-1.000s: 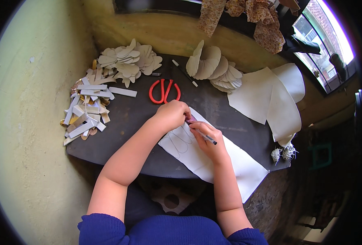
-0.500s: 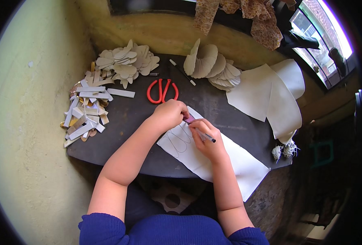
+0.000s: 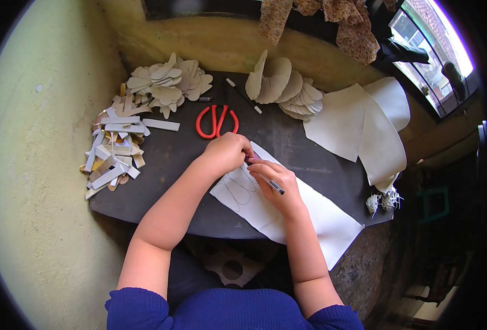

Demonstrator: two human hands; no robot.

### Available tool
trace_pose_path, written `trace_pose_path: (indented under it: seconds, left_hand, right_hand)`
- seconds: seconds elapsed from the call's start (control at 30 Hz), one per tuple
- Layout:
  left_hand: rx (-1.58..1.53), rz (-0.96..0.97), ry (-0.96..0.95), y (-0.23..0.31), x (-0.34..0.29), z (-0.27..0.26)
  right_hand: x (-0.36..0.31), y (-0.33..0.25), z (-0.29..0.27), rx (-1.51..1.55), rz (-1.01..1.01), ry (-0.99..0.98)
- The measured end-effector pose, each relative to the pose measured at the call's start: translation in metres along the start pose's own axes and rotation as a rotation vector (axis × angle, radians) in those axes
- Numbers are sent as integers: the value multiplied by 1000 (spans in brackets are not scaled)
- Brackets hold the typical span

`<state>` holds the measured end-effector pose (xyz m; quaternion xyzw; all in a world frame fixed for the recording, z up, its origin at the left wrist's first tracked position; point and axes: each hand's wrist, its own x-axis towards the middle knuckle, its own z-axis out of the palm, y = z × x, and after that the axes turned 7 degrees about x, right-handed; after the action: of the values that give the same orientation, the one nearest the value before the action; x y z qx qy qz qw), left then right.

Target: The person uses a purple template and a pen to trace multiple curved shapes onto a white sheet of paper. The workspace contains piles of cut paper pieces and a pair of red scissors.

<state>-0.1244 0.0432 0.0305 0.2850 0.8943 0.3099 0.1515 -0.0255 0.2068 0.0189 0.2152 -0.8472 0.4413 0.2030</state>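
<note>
A long white sheet (image 3: 320, 223) lies slantwise across the table's front edge, with looping petal-like outlines (image 3: 237, 190) drawn near its left end. My left hand (image 3: 227, 152) is closed at the sheet's upper left, its fingertips pressing a small pinkish-purple piece (image 3: 256, 156) mostly hidden under the fingers. Close beside it, my right hand (image 3: 282, 190) grips a clear pen with a dark end (image 3: 275, 186); the writing tip is hidden by the fingers. Just beyond my left hand lie scissors with red handles (image 3: 214, 120), their blades covered by that hand.
White cut strips (image 3: 117, 146) pile up at the left by the wall. Petal-shaped cutouts (image 3: 169, 85) and rounded stacked pieces (image 3: 279, 82) stand along the back. Larger white sheets (image 3: 353, 126) and shredded white clumps (image 3: 386, 201) sit right. Another pen (image 3: 243, 94) lies on the dark table (image 3: 172, 195).
My right hand has shifted slightly up and left with the pen, closer to the left fingertips, covering more of the pinkish piece. The left hand stays in place.
</note>
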Motion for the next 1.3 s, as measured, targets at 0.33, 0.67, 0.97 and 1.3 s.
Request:
trace_pose_path:
  seconds: [0.33,0.67,0.97,1.3]
  left_hand:
    - [15,-1,6,2,-3,-2]
    - [347,98,111,16,-16,12]
    - [598,111,153,39,-36,42]
    - [682,56,163,39,-56,82]
  right_hand:
    - [-5,-2,-2,88,103,41]
    - [-14,12,-7,489,283,257]
    - [-21,-14,-68,585,258,577]
    - [7,-10,-55,418,304,82]
